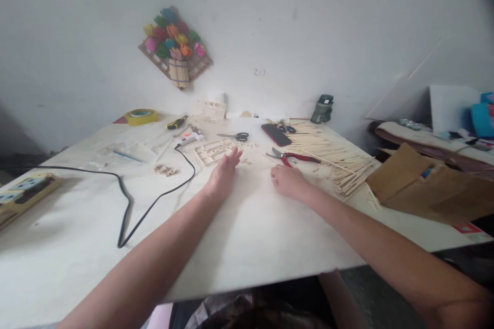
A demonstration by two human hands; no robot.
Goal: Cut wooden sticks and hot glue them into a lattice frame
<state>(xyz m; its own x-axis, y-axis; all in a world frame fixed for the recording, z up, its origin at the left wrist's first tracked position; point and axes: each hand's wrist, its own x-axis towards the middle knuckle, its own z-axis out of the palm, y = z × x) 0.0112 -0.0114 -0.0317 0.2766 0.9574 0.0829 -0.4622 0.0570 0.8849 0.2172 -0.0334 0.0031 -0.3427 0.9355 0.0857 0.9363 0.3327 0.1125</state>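
My left hand [225, 172] rests edge-down on the table, fingers stretched out, beside a flat lattice of pale wooden sticks [212, 152]. My right hand [288, 181] is closed, its fingertips curled together low over the tabletop; whatever they hold, if anything, is too small to make out. Just beyond it lie red-handled pruning shears [295, 156] with the blades apart. Small pale stick pieces [247, 161] are scattered between the hands. Farther back are black-handled scissors [236, 136] and a white glue gun [190, 137].
Many thin wooden sticks [328, 149] spread at right, near a phone [276, 134] and a cardboard box [432, 182]. A black cord [125, 200] loops across the left side. Yellow tape [141, 117], a utility knife [176, 123] and a dark green bottle [322, 109] stand or lie at the back.
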